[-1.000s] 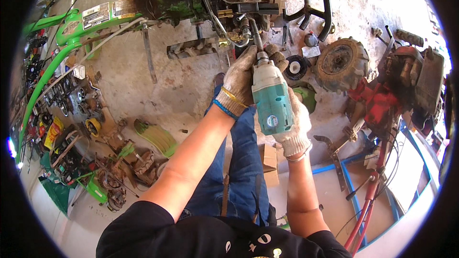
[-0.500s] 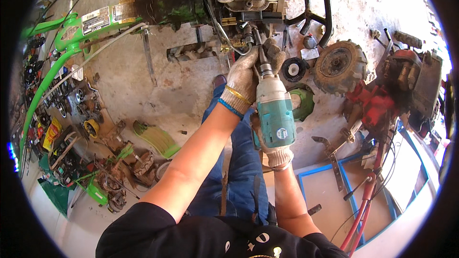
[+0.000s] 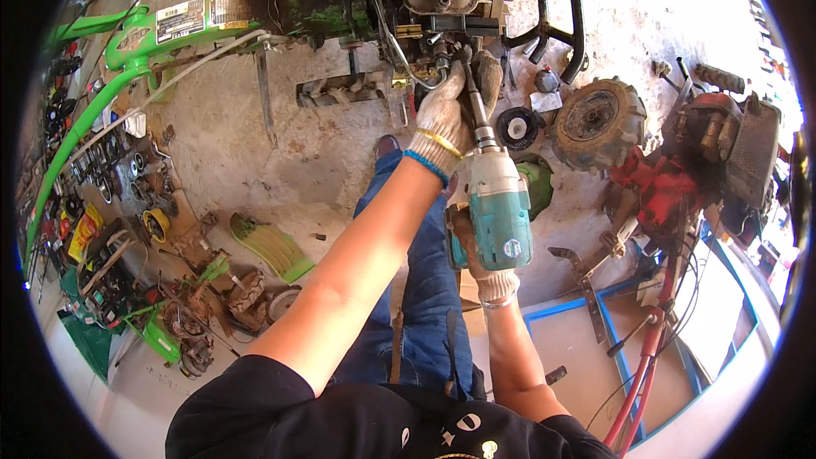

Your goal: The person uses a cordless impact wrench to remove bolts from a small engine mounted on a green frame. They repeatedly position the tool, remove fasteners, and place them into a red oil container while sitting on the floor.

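Observation:
My right hand [image 3: 490,279], in a knitted glove, grips a teal and silver cordless impact wrench [image 3: 501,217] from below; its body hides most of the fingers. A long metal socket shaft [image 3: 478,106] runs from the wrench up toward the engine [image 3: 442,2]. My left hand [image 3: 440,115], gloved with a yellow and a blue band at the wrist, is close against the left side of the shaft, below a metal pipe fitting [image 3: 441,61]. Its fingers curl in at the engine's lower edge, and what they hold is hidden. A dirty brown, glove-like shape [image 3: 489,76] lies right of the shaft.
A green machine frame [image 3: 127,55] extends left from the engine, and a black tubular guard [image 3: 544,13] stands at its right. On the floor are a lugged wheel [image 3: 595,115], a black round part [image 3: 517,127], a red machine [image 3: 663,191] and a green fender [image 3: 270,246].
The impact wrench and its shaft have shifted slightly right and back toward me. My left hand has moved a little to the right, its fingers drawn closer along the shaft.

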`<control>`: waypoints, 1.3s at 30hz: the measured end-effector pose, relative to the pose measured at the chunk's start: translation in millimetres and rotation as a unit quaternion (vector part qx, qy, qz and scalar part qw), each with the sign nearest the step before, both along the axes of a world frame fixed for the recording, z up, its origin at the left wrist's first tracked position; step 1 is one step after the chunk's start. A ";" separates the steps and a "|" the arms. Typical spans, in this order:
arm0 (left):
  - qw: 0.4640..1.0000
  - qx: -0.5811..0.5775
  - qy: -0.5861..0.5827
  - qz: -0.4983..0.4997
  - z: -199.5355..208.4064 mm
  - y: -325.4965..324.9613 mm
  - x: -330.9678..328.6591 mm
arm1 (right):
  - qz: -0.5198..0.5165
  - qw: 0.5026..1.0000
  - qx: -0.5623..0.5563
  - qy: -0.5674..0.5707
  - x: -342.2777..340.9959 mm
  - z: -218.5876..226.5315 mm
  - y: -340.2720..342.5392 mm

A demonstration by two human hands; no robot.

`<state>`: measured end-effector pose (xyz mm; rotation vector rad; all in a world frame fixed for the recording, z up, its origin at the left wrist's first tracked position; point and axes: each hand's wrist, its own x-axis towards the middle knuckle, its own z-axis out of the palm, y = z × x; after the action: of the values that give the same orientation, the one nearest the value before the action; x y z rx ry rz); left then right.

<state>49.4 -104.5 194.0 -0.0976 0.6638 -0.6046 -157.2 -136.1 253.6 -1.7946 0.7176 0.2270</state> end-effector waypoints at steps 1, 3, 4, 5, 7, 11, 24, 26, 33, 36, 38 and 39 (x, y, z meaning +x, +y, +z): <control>1.000 -0.018 0.011 0.011 -4.2 -4.5 3.0 | -0.003 1.000 0.009 0.012 -8.7 -2.8 -0.4; 0.999 -0.016 0.033 0.020 -13.6 -12.7 8.8 | 0.019 0.999 -0.043 -0.018 -24.3 -7.4 1.7; 0.998 -0.051 0.032 0.033 -18.8 -15.0 10.6 | 0.023 0.998 -0.049 -0.027 -31.4 -7.9 0.6; 0.999 0.005 0.041 0.035 -24.2 -18.0 12.4 | 0.028 0.997 -0.055 -0.037 -37.7 -7.4 -0.3; 0.993 0.094 0.066 0.023 -34.0 -22.1 13.9 | -0.019 0.999 -0.006 -0.032 -48.6 -1.8 -3.6; 0.998 0.068 0.014 -0.008 -42.1 -10.9 12.8 | -0.233 0.922 0.303 0.063 -54.9 13.7 -15.9; 0.966 0.214 -0.085 -0.115 70.4 58.2 -39.7 | 0.004 0.996 0.021 -0.087 4.4 23.9 7.6; 0.955 0.252 -0.105 -0.118 78.7 60.4 -34.2 | 0.046 0.993 -0.051 -0.101 24.2 24.6 15.3; 0.940 0.224 -0.128 -0.223 58.7 73.6 -11.0 | 0.037 0.976 -0.210 -0.036 62.2 35.9 42.8; 0.935 0.222 -0.129 -0.246 40.9 79.6 -5.4 | 0.001 0.988 -0.140 0.060 67.6 35.1 53.6; 0.927 0.225 -0.132 -0.268 34.3 82.8 -2.3 | -0.038 0.988 -0.103 0.105 69.5 33.4 62.8; 0.924 0.229 -0.127 -0.278 33.3 83.9 -0.7 | -0.047 0.992 -0.103 0.055 70.9 31.8 66.8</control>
<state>48.6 -20.6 227.2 0.6195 0.5617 -0.9702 -86.3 -69.3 285.3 -1.9486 0.9297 0.1963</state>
